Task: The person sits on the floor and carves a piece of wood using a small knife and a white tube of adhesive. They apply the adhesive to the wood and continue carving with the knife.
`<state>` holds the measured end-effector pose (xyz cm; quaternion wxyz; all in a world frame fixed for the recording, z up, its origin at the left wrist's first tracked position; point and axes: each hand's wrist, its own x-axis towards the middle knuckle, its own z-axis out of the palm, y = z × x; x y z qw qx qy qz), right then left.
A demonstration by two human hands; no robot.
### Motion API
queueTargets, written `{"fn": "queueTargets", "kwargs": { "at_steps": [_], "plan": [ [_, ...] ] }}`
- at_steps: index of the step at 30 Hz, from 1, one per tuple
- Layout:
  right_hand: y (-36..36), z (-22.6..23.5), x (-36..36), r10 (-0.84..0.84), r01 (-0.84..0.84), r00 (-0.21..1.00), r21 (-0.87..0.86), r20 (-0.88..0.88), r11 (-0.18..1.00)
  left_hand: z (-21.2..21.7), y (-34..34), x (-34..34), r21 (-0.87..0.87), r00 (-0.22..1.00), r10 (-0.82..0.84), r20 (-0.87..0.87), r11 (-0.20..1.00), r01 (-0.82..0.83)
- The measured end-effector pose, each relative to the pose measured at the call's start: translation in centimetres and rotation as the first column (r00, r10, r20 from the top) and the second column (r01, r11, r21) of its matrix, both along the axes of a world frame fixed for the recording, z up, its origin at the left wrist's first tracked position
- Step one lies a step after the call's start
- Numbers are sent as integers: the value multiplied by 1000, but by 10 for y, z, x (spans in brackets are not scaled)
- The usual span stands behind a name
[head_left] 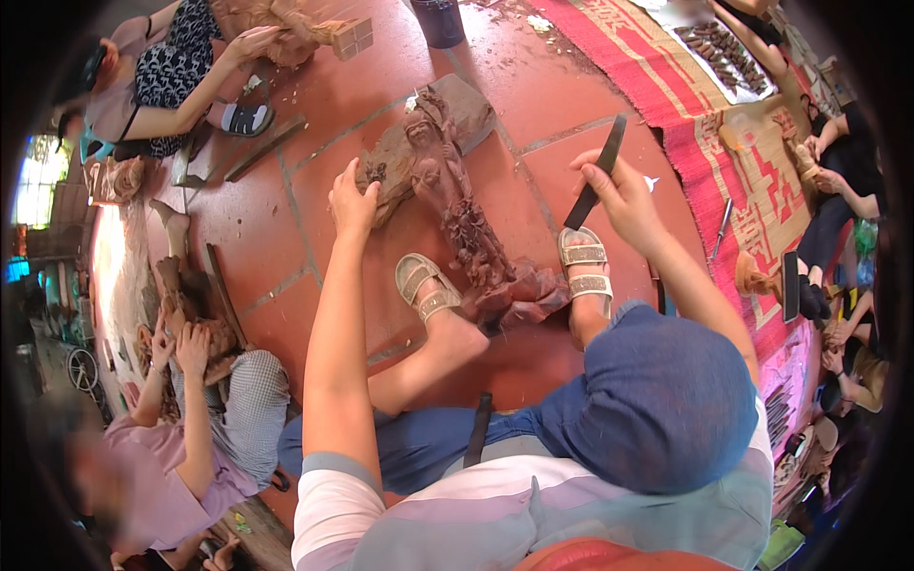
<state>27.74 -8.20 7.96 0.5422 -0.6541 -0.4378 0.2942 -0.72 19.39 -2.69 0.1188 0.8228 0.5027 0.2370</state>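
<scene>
On the red tile floor, between the person's sandalled feet, lies a brown wooden carving, braced there so it stays put. The left hand presses down on its upper edge, fingers together, while the right hand is clamped around a dark chisel, blade angled down.

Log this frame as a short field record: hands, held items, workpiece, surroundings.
left hand: gripping the upper edge of the wooden carving
right hand: holds a dark chisel, raised off the wood
carving: lies on the red tile floor, base between the sandalled feet
surroundings: other people carving around; woven mat with tools to the right
</scene>
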Motion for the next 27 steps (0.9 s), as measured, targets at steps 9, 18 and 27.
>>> {"fn": "queueTargets", "kwargs": {
  "at_steps": [9,18,27],
  "plan": [
    [-17,-48,-40,49,-130,953,-256,-299,958,-23,28,5,-143,985,-115,-132,985,96],
    [-16,-65,-39,-51,-20,843,-125,-536,992,20,-65,3,-740,413,614,672,537,406],
    [-2,-69,-67,146,-304,766,-153,-626,941,52,-216,33,-704,602,364,710,381,600]
  ]
}}
